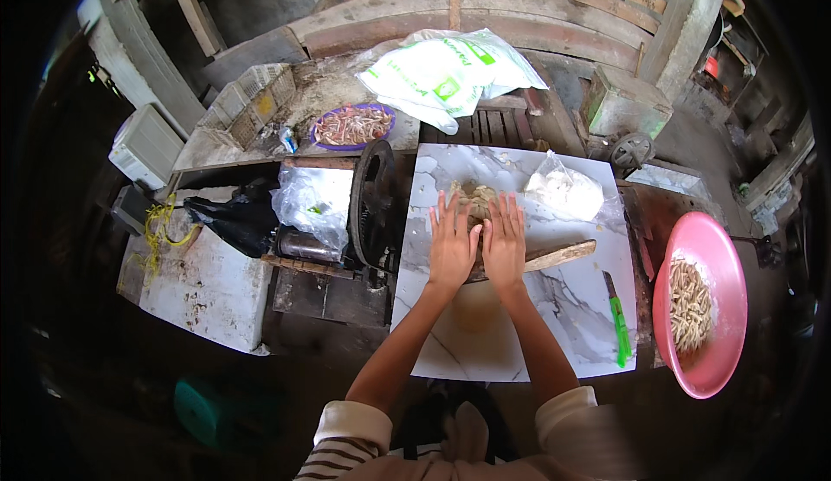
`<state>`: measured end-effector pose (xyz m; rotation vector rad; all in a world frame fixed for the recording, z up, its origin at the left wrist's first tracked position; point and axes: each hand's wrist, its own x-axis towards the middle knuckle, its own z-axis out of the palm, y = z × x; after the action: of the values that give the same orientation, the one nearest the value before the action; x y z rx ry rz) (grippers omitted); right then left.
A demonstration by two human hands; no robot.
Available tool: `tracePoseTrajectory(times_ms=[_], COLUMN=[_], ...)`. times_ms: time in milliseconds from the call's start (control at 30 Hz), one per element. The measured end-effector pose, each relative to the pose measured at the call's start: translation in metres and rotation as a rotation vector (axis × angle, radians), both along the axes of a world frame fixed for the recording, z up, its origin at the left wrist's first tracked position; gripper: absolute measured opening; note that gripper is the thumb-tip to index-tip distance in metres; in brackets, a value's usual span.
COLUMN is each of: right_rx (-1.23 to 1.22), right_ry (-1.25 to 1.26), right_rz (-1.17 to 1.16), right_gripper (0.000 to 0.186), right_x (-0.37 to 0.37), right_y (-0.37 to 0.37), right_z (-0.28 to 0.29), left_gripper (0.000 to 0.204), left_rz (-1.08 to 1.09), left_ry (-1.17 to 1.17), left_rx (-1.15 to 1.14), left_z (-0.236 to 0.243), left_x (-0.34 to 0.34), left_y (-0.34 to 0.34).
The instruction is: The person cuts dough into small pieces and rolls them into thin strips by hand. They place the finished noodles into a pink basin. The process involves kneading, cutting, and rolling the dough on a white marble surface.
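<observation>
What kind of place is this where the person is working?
Probably a rough home workshop for making dough snacks. Both hands, the left hand and the right hand, press flat on a wooden roller over dough on a marble-patterned board; a pink basin holds cut strips, beside a hand-cranked machine.

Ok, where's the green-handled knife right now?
In the head view, the green-handled knife lies on the marble-patterned board, on the person's right, between the right hand and the pink basin.

Soft daylight, brightest on white marble-pattern table (571, 308); faint shadows under forearms. Beyond table, surroundings dim, black fisheye vignette at corners, straight beams bowed. Centre sharp, rim slightly soft.
</observation>
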<state>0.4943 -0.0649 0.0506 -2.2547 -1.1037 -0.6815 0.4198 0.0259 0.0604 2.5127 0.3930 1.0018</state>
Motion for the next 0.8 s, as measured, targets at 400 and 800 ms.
tracePoseTrajectory(times_ms=[400,800], right_rx=[-0.463,-0.192], right_ry=[0.01,0.079], right_rz=[0.419,0.154], right_gripper=[0.047,0.05], right_x=[0.003,0.109], right_y=[-0.13,-0.184], right_z=[0.01,0.016], left_gripper=[0.061,0.054], left_rz=[-0.428,-0.321], left_ry=[0.273,0.15], left_rx=[0.206,0.288], left_z=[0.003,0.0], left_x=[-0.06,0.075], left_y=[-0.033,-0.086])
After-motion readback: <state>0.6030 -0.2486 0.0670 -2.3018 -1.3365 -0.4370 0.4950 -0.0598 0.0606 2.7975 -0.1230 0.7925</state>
